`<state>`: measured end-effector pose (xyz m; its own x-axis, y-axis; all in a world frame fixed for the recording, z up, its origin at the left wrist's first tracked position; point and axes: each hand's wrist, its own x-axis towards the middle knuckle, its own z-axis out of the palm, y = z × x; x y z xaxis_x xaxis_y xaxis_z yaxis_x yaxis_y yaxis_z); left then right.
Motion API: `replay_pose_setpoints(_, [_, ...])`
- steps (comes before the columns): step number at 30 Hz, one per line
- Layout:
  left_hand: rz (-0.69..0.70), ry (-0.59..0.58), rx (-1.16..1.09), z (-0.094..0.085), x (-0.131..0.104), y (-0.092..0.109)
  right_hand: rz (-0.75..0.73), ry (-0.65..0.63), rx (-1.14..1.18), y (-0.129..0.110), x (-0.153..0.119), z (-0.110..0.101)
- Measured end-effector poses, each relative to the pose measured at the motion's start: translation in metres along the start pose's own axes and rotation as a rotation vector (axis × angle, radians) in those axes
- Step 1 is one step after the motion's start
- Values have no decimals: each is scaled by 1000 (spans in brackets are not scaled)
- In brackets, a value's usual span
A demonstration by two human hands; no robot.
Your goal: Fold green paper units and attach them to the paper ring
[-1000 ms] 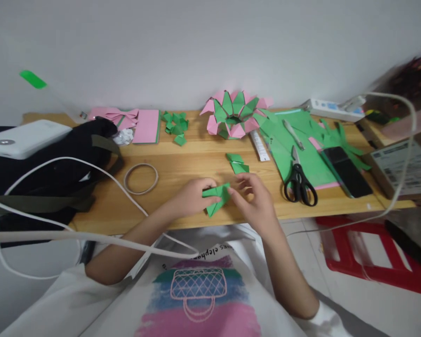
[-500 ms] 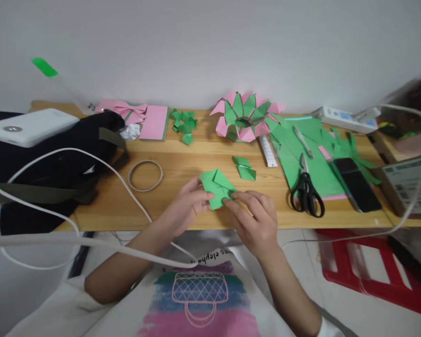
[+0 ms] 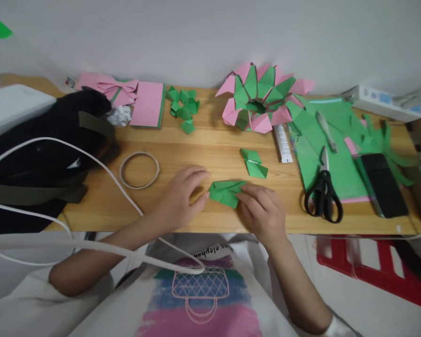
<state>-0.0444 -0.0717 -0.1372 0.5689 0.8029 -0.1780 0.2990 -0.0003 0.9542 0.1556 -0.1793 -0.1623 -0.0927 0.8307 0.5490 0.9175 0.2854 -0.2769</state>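
A folded green paper (image 3: 226,193) is pinched at its right end by my right hand (image 3: 263,208), low over the wooden table (image 3: 210,140). My left hand (image 3: 186,194) is just left of the paper, thumb and fingers apart, the thumb tip beside the paper's left corner. Behind the paper lies a small folded green piece (image 3: 254,164). Farther back stands a pink and green paper flower (image 3: 257,98). Several small green folded pieces (image 3: 184,105) sit left of the flower.
Black scissors (image 3: 323,194), a phone (image 3: 382,185) and a glue tube (image 3: 283,144) lie at the right with green sheets (image 3: 337,173). A tape ring (image 3: 139,170), pink paper (image 3: 147,104) and a black bag (image 3: 38,159) are at the left. A white cable (image 3: 101,161) crosses the left side.
My left hand has let go of the green paper, and its fingers have spread. The paper has turned and tilted in my right hand. The camera view has shifted closer.
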Motion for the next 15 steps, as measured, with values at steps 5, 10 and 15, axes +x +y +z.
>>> replay_pose_setpoints(5, [630, -496, 865, -21, 9, -8, 14, -58, -25, 5, -2, 5])
replay_pose_setpoints(10, [723, -564, 917, -27, 16, -17, 30, -117, -29, -1, -3, 1])
replay_pose_setpoints(15, [762, -554, 832, -30, 21, -22, 65, -137, 59, -2, -6, -1])
